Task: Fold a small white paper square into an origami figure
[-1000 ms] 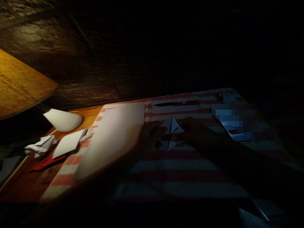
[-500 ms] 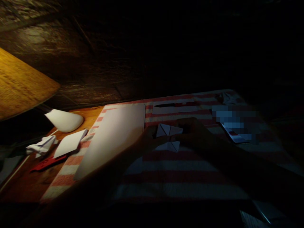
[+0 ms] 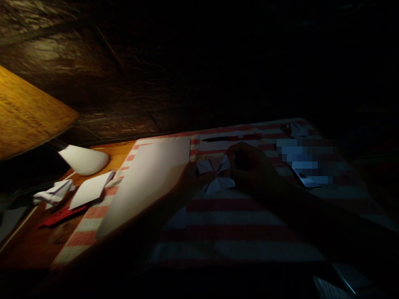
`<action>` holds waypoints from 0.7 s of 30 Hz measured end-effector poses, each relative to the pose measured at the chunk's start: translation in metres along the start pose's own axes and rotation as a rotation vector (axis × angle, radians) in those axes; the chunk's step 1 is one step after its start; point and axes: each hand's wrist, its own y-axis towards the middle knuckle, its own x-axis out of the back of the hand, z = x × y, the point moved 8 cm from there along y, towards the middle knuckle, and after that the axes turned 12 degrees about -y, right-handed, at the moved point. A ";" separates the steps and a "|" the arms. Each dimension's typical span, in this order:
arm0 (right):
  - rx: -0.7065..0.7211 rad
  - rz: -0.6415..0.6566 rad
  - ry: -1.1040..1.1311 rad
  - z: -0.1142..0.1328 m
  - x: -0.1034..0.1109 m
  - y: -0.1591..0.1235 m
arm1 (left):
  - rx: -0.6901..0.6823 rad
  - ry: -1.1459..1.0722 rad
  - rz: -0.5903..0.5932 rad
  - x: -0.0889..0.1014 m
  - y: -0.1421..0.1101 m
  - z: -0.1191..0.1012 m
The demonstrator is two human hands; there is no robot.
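Observation:
Between my two hands is a small piece of folded white paper [image 3: 220, 185], with several pointed flaps standing out from its middle. My left hand [image 3: 193, 174] pinches its left side. At the right flap, my right hand [image 3: 246, 164] is closed with bent fingers against the paper's edge. Both hands are in deep shadow, so single fingers are hard to make out. Under them lies a red-and-white striped cloth [image 3: 243, 230]. A large white sheet [image 3: 149, 174] is spread on the cloth to the left of my hands.
A knife [image 3: 230, 138] lies on paper behind my hands. To the right is a lit phone [image 3: 302, 162], partly pixelated. A lamp [image 3: 89, 160], folded white paper [image 3: 54, 193], a white pad [image 3: 92, 189] and a red tool [image 3: 62, 216] are at left. A dark wall [image 3: 124, 83] rises behind.
The folded paper has turned and its flaps have spread into a more three-dimensional shape. My right hand has shifted up and its fingers have moved to the right flap. My left hand moved slightly left.

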 end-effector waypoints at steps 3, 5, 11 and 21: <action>0.018 -0.050 -0.124 0.003 0.004 -0.001 | 0.059 0.017 -0.028 0.001 -0.003 0.002; 0.009 -0.029 -0.189 0.002 0.002 -0.002 | 0.059 0.026 -0.031 0.000 -0.004 0.001; 0.010 -0.049 -0.232 0.001 0.003 -0.003 | 0.057 0.093 -0.032 0.001 -0.004 0.003; -0.097 -0.009 -0.001 -0.013 0.000 0.002 | -0.165 0.264 -0.016 -0.005 -0.008 -0.012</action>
